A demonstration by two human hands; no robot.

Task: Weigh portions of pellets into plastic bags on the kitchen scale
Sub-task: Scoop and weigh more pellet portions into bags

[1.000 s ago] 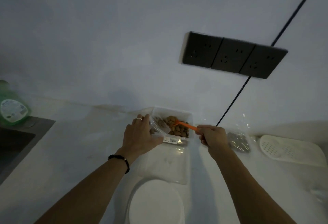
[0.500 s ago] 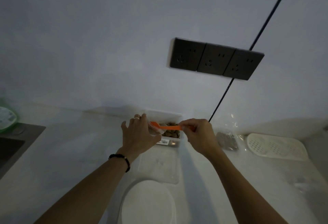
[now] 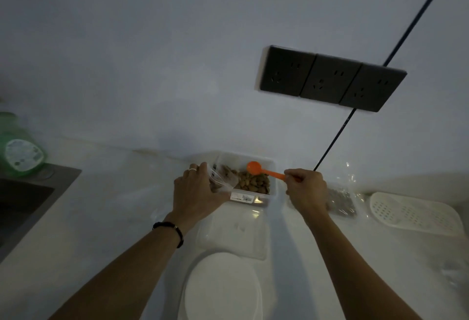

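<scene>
Pellets in clear tub, some in held bag

Orange scoop over pellet tub

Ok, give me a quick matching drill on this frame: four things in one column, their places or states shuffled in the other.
Things:
1. orange scoop
2. plastic bag
3. kitchen scale
4. filled bag

Places or states:
A. nearest the camera, nothing on it
B. held by the left hand
C. lying beyond the right hand
D. over the pellet tub, pinched by the right hand

Pairs: 1-D, 2-B, 3-A, 4-C
</scene>
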